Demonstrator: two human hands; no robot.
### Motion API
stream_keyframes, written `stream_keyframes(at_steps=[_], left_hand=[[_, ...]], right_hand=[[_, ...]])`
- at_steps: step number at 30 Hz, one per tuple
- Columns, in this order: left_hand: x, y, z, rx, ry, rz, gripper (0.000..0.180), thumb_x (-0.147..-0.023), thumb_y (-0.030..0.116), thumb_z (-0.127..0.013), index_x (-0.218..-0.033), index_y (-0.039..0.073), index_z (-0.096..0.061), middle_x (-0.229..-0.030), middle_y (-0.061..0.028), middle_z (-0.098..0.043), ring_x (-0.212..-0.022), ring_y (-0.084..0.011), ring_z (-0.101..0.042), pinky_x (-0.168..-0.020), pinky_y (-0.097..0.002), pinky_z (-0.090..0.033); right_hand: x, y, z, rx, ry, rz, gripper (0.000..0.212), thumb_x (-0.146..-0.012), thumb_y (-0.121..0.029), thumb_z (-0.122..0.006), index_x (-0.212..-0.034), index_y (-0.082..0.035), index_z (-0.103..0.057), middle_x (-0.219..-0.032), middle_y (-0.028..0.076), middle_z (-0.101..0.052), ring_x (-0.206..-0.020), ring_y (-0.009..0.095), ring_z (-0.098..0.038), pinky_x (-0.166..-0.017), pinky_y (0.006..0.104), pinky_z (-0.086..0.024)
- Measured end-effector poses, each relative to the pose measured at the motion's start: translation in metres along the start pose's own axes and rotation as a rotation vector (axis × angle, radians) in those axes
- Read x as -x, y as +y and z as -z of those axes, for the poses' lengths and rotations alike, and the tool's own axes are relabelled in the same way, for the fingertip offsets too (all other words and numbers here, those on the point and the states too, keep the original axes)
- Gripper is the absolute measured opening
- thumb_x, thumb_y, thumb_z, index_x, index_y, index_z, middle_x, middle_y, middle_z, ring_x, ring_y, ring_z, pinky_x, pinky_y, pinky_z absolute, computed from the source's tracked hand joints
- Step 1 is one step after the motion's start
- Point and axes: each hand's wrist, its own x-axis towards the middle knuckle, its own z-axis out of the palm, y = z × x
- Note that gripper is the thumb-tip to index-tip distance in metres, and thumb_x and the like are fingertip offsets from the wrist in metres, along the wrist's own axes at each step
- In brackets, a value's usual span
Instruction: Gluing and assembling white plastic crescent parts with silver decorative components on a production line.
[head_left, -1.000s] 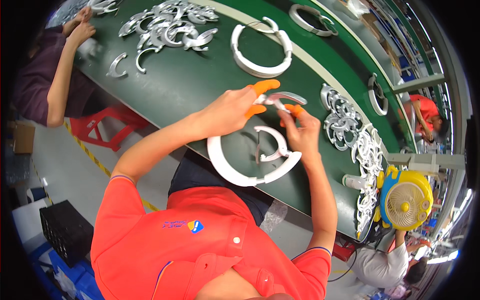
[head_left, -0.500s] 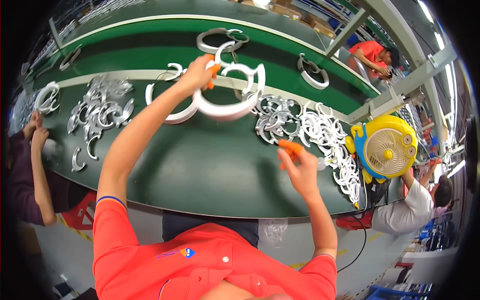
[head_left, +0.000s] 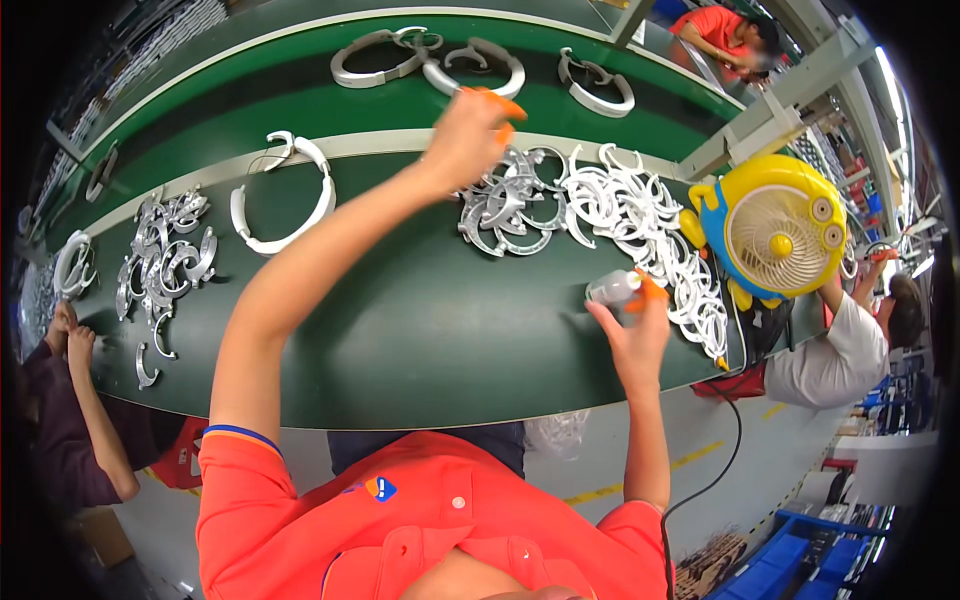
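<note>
My left hand (head_left: 468,140), orange covers on its fingertips, reaches over the far side of the table with its fingers apart. Just beyond it, a white ring-shaped frame (head_left: 515,78) lies on the green belt, and below its fingers is a pile of silver-grey curved pieces (head_left: 512,195). In my right hand (head_left: 640,325), also with orange fingertip covers, a small translucent bottle (head_left: 610,289) is gripped, tilted sideways above the table. The pile of white curved pieces (head_left: 625,205) is beside this hand. Left of centre, another white ring frame (head_left: 237,215) rests on the table.
Other ring frames (head_left: 345,75) lie on the belt (head_left: 250,95). A yellow and blue fan (head_left: 780,245) stands at the table's right end. More silver pieces (head_left: 165,265) are heaped at the left, near a person's hands (head_left: 72,335). A metal post frame (head_left: 745,140) rises at the far right.
My left hand has let go of the white ring frame, now on the belt, and moved right toward the silver pile. My right hand has taken hold of the bottle from the table.
</note>
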Motion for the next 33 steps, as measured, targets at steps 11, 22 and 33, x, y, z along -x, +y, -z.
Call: stream_keyframes(at_steps=[11, 22, 33], left_hand=[[0.019, 0.098, -0.072, -0.153, -0.404, -0.604, 0.011, -0.072, 0.014, -0.057, -0.071, 0.003, -0.06, -0.084, -0.0091, -0.056, -0.09, -0.0254, -0.053, -0.069, -0.034, -0.047], [-0.019, 0.07, -0.034, 1.242, -0.292, 1.093, 0.015, -0.087, 0.005, -0.056, -0.099, -0.003, -0.06, -0.09, -0.0118, -0.064, -0.078, -0.0207, -0.066, -0.053, -0.0222, -0.05], [0.016, 0.056, 0.011, 1.333, 0.087, 1.248, 0.023, -0.084, -0.003, -0.055, -0.107, -0.003, -0.055, -0.095, -0.0153, -0.061, -0.081, -0.0222, -0.065, -0.059, -0.0232, -0.053]], right_hand=[[0.025, 0.013, 0.003, -0.771, -0.019, -0.42, 0.03, -0.085, -0.009, -0.064, -0.108, 0.003, -0.048, -0.097, 0.009, -0.059, -0.086, 0.015, -0.058, -0.077, 0.0276, -0.047], [0.03, -0.001, -0.005, -0.848, -0.003, -0.504, 0.042, -0.092, -0.019, -0.055, -0.124, -0.002, -0.033, -0.093, 0.01, -0.061, -0.071, 0.011, -0.054, -0.057, 0.022, -0.037], [0.03, -0.025, -0.019, -1.001, -0.014, -0.569, 0.036, -0.091, -0.018, -0.056, -0.119, -0.003, -0.04, -0.093, 0.012, -0.061, -0.073, 0.015, -0.057, -0.061, 0.0256, -0.041]])
